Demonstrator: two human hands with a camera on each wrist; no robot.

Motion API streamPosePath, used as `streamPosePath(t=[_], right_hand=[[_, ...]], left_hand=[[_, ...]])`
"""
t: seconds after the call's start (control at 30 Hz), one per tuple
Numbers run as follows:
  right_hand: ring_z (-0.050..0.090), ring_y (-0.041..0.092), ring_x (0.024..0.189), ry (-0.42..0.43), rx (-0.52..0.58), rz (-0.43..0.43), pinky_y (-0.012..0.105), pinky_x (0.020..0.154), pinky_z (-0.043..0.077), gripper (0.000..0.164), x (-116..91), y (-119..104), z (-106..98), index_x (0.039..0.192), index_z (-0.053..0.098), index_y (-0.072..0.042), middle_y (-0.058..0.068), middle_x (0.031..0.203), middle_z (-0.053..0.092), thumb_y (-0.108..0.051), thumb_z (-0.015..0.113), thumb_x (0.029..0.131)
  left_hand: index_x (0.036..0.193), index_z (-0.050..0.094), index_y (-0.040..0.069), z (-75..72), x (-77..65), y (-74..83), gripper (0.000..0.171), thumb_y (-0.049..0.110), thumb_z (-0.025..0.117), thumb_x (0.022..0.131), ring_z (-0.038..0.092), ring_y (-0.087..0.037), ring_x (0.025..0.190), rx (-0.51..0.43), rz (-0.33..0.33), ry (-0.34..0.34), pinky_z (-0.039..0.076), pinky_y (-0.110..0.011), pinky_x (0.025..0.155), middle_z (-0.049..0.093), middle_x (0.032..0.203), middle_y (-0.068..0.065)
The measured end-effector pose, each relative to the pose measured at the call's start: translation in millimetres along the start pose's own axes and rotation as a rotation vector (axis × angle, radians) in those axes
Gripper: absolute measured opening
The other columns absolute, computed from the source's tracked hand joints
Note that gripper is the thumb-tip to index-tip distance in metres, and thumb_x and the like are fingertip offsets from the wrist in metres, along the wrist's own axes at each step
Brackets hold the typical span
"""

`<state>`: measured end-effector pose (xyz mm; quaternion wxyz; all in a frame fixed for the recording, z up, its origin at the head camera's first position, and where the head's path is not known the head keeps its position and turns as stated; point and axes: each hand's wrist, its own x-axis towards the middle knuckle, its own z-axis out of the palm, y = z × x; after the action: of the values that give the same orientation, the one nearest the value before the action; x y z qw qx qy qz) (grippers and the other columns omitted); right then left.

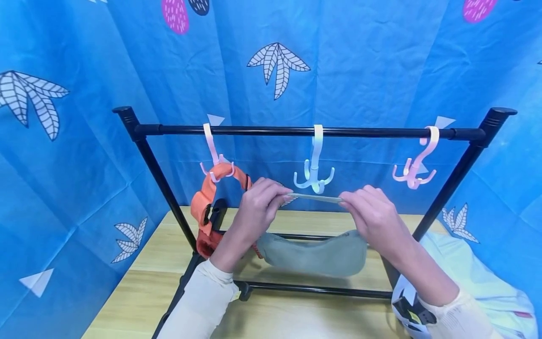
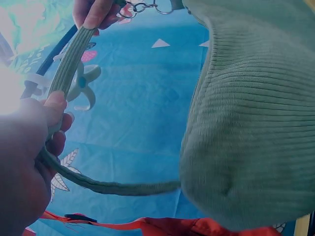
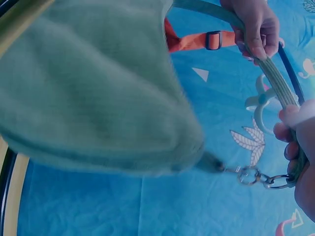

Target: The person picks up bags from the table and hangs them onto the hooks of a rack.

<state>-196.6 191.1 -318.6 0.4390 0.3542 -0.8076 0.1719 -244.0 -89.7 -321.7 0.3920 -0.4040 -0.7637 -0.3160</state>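
Observation:
A green corduroy shoulder bag [image 1: 313, 256] hangs below both hands by its strap [image 1: 315, 197]. My left hand [image 1: 260, 207] pinches the strap on the left, and my right hand [image 1: 372, 219] pinches it on the right, so the piece between them is stretched almost level. Metal rings [image 3: 251, 175] join one strap end to the bag, close to the right hand. Just behind the strap, a pale multi-prong hook [image 1: 314, 174] hangs from the black rail [image 1: 262, 131]; strap and hook look apart.
An orange strap [image 1: 207, 190] with a red bag [image 1: 205, 242] hangs from the left pink hook [image 1: 213, 160]. Another pink hook [image 1: 415, 169] is at the rail's right. White cloth [image 1: 470, 278] lies at the right. The rack's lower bar [image 1: 313, 289] runs beneath the green bag.

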Motion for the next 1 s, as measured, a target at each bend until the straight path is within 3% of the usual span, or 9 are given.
streamPosePath(t=[1.0], right_hand=[[0.059,0.018,0.075,0.052,-0.047,-0.022,0.016,0.076,0.046,0.051,25.7,-2.2,-13.4,0.109,0.073,0.001,0.010,0.083,0.072,-0.040,0.042,0.111]], left_hand=[[0.103,0.078,0.006,-23.3,26.8,9.0,0.011,0.012,0.074,0.095,0.063,-0.019,0.089,-0.013,0.016,0.034,0.054,-0.028,0.074,0.076,0.096,-0.007]])
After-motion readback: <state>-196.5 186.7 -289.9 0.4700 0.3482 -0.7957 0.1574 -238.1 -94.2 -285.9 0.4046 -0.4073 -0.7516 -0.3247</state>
